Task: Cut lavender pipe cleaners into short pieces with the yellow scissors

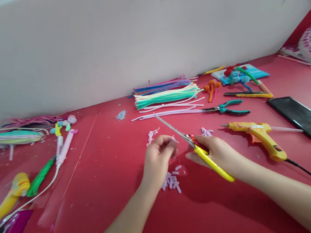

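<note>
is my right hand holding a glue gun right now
No, your right hand holds yellow-handled scissors; the nearest glue gun lies on the red table.

Your left forearm (120, 222) is bare and rises diagonally from the lower edge, left of centre. Your left hand (157, 155) sits near mid-frame, its thumb (168, 152) and fingers (163, 140) drawn into a pinch. Your right forearm (282, 188), also bare, slopes up from the lower right corner. Your right hand (220, 153), right of centre, grips, fingertips directed leftward. Both hands are apart.
</note>
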The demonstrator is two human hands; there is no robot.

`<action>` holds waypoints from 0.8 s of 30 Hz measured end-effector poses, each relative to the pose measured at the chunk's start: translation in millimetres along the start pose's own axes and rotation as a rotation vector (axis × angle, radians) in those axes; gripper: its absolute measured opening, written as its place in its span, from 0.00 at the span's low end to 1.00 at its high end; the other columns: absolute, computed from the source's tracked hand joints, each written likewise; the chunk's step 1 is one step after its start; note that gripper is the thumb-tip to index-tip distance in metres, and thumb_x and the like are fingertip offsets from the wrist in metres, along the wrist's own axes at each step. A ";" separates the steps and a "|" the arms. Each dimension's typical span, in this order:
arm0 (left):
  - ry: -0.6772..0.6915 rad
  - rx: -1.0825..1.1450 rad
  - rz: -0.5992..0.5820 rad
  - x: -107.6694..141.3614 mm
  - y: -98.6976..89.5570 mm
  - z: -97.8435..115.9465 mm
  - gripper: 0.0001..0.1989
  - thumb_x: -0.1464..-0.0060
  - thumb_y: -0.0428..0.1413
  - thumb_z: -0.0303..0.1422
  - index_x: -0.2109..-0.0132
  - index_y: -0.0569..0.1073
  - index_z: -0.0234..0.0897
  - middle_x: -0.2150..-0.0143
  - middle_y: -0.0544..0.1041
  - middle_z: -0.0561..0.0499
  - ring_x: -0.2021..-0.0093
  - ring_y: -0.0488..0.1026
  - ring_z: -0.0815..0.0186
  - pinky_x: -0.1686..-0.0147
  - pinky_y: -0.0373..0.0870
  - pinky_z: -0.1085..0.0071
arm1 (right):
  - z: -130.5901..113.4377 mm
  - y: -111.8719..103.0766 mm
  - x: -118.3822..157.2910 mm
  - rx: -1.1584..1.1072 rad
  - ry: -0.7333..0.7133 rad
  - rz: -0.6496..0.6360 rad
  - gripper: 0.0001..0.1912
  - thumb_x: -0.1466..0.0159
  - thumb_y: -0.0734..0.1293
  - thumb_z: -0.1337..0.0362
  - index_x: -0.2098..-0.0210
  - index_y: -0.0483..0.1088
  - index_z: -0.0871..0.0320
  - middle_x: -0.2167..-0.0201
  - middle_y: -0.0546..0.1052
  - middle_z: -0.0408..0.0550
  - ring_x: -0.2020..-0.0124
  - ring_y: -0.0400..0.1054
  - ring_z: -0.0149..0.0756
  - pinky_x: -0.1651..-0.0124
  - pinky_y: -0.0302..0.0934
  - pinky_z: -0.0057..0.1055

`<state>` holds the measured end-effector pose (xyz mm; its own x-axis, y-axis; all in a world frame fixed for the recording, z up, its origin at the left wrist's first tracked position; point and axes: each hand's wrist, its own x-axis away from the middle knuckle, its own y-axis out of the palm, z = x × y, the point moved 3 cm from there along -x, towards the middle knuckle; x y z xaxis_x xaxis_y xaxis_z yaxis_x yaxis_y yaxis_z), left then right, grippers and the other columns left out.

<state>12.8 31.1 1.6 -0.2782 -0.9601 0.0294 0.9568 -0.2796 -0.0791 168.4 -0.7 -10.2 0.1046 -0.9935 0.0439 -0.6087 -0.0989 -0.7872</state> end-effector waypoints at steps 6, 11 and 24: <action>0.131 0.223 0.164 -3.7 -12.2 0.1 0.04 0.52 0.50 0.31 0.69 0.66 0.35 0.75 0.67 0.54 0.75 0.64 0.73 0.73 0.62 0.75 | -3.3 -2.2 2.4 0.233 -0.025 0.052 0.18 0.50 0.59 0.47 0.73 0.59 0.56 0.81 0.67 0.42 0.79 0.61 0.30 0.78 0.44 0.25; 0.108 0.351 0.153 -3.6 -10.9 1.4 0.03 0.53 0.51 0.30 0.69 0.67 0.34 0.74 0.67 0.54 0.75 0.65 0.73 0.74 0.63 0.74 | -4.7 -2.5 3.1 0.312 -0.026 0.082 0.21 0.47 0.54 0.44 0.71 0.60 0.56 0.81 0.69 0.43 0.80 0.62 0.32 0.78 0.43 0.26; 0.102 0.361 0.125 -4.3 -13.5 4.2 0.03 0.53 0.51 0.29 0.70 0.68 0.34 0.75 0.68 0.53 0.75 0.66 0.72 0.74 0.63 0.74 | 2.4 2.0 2.0 0.445 -0.077 0.089 0.19 0.45 0.53 0.46 0.74 0.56 0.56 0.85 0.65 0.41 0.84 0.58 0.30 0.80 0.40 0.26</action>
<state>1.4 39.1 6.7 -0.1477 -0.9873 -0.0587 0.9469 -0.1583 0.2799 169.3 -2.7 -13.1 0.1359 -0.9883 -0.0688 -0.2228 0.0371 -0.9742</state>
